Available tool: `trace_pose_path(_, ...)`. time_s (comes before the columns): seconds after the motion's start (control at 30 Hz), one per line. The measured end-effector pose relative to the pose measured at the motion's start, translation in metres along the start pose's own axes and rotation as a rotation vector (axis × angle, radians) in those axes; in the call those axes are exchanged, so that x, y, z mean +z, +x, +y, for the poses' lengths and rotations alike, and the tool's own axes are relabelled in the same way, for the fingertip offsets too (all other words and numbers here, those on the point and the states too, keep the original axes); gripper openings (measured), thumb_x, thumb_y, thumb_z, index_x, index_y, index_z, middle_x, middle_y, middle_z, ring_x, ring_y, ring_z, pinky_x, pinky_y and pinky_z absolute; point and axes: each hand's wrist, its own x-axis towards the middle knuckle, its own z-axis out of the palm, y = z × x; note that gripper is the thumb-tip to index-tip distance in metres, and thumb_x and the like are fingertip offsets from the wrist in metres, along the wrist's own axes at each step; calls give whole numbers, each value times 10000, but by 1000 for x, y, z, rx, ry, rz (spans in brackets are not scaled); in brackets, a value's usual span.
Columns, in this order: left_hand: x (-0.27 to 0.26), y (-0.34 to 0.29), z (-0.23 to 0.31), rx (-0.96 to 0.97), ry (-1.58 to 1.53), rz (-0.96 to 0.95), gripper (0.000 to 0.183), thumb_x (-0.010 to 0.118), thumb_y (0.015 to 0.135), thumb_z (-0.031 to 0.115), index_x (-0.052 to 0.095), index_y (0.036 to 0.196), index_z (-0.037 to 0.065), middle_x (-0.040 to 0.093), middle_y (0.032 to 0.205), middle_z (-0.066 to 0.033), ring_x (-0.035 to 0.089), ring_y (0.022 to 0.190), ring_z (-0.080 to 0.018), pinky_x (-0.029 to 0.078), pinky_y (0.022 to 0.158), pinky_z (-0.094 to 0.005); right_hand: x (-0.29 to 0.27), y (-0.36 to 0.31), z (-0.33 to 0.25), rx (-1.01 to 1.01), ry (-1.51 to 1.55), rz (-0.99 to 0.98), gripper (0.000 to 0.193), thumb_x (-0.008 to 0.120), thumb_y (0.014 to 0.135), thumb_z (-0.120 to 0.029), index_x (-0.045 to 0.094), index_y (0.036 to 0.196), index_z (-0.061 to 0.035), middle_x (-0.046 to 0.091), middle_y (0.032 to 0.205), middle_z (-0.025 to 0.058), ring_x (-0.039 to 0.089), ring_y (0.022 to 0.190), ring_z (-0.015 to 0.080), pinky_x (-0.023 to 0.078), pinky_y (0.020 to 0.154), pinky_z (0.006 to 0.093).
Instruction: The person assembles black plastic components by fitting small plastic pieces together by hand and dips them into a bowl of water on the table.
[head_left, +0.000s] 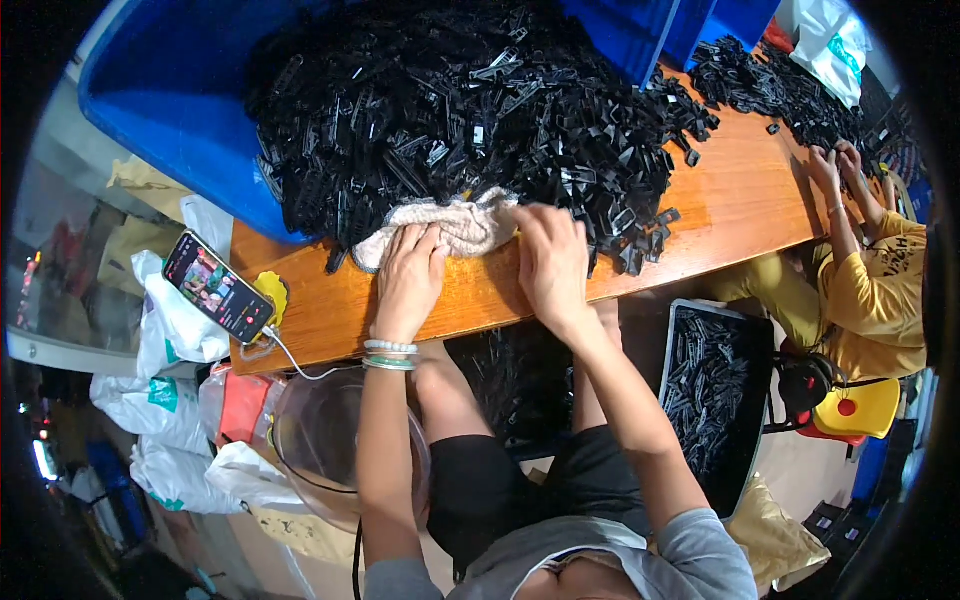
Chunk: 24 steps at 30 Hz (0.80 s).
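Observation:
A crumpled pale cloth (pixel 462 232) with a dark edge lies along the near side of a big heap of small black plastic parts (pixel 440 110). My left hand (pixel 411 275) presses on the cloth's left part, its fingers bent over the fabric. At the cloth's right end is my right hand (pixel 553 258), beside the black pieces; motion smears its fingertips, so its grip does not show. The heap spreads from a blue tub (pixel 160 130) onto the wooden table (pixel 720 225).
A phone (pixel 217 287) leans on a yellow stand at the table's left corner, cable attached. Beneath are a clear bin (pixel 320 440) and white bags (pixel 165 470). A black crate (pixel 712 400) of parts stands right of my legs. Another person's hands (pixel 835 170) work at far right.

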Motion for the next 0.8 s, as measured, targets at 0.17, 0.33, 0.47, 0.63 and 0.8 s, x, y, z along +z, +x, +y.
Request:
trace_pose_path(0.17, -13, 16, 23, -20, -18, 189, 172, 615, 827, 66, 659, 976, -9, 621, 967, -154, 563, 977, -322, 476, 828, -393, 12, 12, 25, 132, -291, -50, 200, 621, 806, -110, 667, 999, -84, 563, 948, 63, 519, 902, 238, 366, 774, 373)
trace_pose_path(0.33, -3, 74, 34, 95, -31, 357, 327, 649, 817, 61, 588, 1129, -20, 586, 1079, -148, 571, 994, -299, 485, 843, -386, 14, 19, 14, 149, -360, -125, 220, 636, 775, -117, 678, 990, -102, 554, 912, 71, 519, 900, 243, 362, 775, 375)
trace_pose_path(0.47, 2, 84, 21, 92, -5, 264, 255, 665, 802, 34, 629, 1045, -33, 619, 1018, -159, 605, 931, -313, 490, 837, -380, 11, 17, 15, 131, -302, -108, 192, 644, 777, -135, 678, 964, -104, 574, 895, 69, 526, 887, 246, 360, 773, 378)
trace_pose_path(0.63, 4, 28, 5, -105, -641, 348, 134, 627, 852, 3, 641, 979, -37, 615, 869, -83, 624, 720, -152, 501, 618, -251, 17, 22, 24, 172, -344, -96, 180, 661, 778, -159, 665, 938, -79, 598, 880, 70, 538, 889, 252, 359, 772, 387)
trace_pose_path(0.8, -9, 1, -18, -499, -1345, 147, 200, 577, 906, 25, 595, 1083, -65, 659, 885, -138, 665, 699, -172, 551, 643, -266, 17, 20, 22, 133, -303, -46, 111, 573, 776, -134, 631, 822, -52, 595, 864, 97, 522, 890, 269, 353, 773, 398)
